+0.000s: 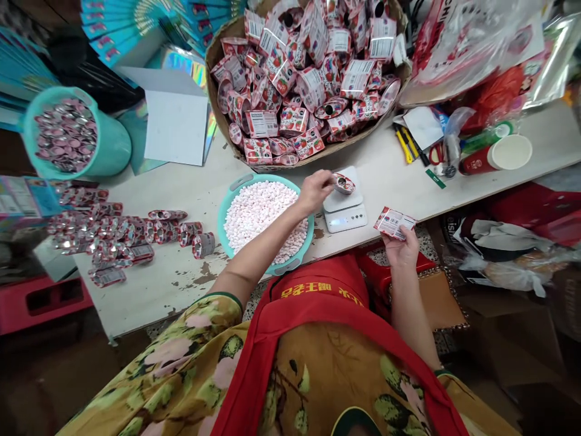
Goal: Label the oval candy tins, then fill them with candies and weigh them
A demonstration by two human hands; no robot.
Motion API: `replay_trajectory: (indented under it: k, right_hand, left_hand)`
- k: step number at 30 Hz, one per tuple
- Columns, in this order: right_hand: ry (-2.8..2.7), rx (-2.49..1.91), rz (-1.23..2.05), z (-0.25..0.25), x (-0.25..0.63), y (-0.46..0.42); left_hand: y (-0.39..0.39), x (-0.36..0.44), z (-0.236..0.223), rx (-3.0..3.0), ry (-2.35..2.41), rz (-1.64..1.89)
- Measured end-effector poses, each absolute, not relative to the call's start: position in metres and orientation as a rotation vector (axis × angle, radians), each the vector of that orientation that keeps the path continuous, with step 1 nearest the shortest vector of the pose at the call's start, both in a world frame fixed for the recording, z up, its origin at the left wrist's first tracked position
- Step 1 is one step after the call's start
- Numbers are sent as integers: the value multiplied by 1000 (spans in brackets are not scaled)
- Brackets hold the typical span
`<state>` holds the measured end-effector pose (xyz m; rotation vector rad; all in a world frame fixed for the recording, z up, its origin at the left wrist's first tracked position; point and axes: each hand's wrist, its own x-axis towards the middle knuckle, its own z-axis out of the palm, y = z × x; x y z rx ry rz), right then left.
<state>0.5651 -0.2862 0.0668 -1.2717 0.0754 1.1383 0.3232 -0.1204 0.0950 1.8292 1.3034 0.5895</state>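
My left hand (316, 192) is over the small white scale (347, 219), its fingers pinched at the edge of an open-mouthed candy pouch (344, 183) on the scale's plate. Whether those fingers grip the pouch or a few candies, I cannot make out. Under my left forearm sits a turquoise basin (222, 227) full of small pale pink candies (258, 212). To the right of the scale, past the table's front edge, my right hand (402, 245) is closed on a flat strawberry-printed candy pouch (394, 223), held between thumb and fingers with its barcode side up.
A large cardboard box (213, 85) heaped with printed pouches (311, 88) stands behind the basin. Several standing pouches (131, 230) cover the table's left part. A turquoise bucket (111, 142) holds pink-and-silver pieces. Cutters (406, 145) and a paper cup (511, 152) lie right.
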Motion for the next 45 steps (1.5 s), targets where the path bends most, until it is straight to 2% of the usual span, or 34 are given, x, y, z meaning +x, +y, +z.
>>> replay_trajectory:
  k: [3, 7, 9, 12, 15, 19, 22, 24, 27, 31, 34, 38, 42, 45]
  right_hand:
    - [75, -1274, 1111, 65, 577, -291]
    - [63, -1294, 1089, 61, 592, -297]
    - [49, -1290, 1106, 61, 594, -295]
    - [-6, -1263, 1180, 65, 588, -284]
    - [-91, -1246, 1260, 72, 575, -269]
    - [-197, -1218, 1357, 79, 557, -252]
    - [-237, -1215, 1424, 80, 545, -246]
    - [-239, -1215, 1437, 79, 534, -244]
    - [-248, -1226, 1438, 79, 516, -239]
    - [-306, -1259, 1473, 87, 489, -232]
    - [-384, -1283, 1490, 96, 475, -231]
    - [-455, -1309, 1504, 104, 466, -236]
    - [-504, -1339, 1536, 109, 459, -242]
    - [-573, -1381, 1553, 110, 449, -244]
  left_hand:
    - [-100, 360, 79, 2033, 1242, 369]
    - [-87, 358, 72, 2138, 1313, 262]
    - [-86, 354, 71, 2242, 1219, 238]
    - [-91, 360, 74, 2351, 1092, 19]
    - [-100, 358, 88, 2281, 1260, -39]
    - [-130, 286, 137, 2138, 1567, 330]
    - [-186, 183, 175, 1949, 1945, 584]
    - [-233, 113, 182, 1721, 2275, 575]
    - [-293, 38, 155, 1380, 2607, 262]
    - [-322, 1, 91, 1309, 2648, -24]
    - [-312, -10, 57, 1301, 2593, 25]
    - [-291, -42, 33, 1283, 2513, 159]
    - [-278, -83, 24, 1243, 2510, 355]
    - [-274, -86, 32, 1272, 2541, 555]
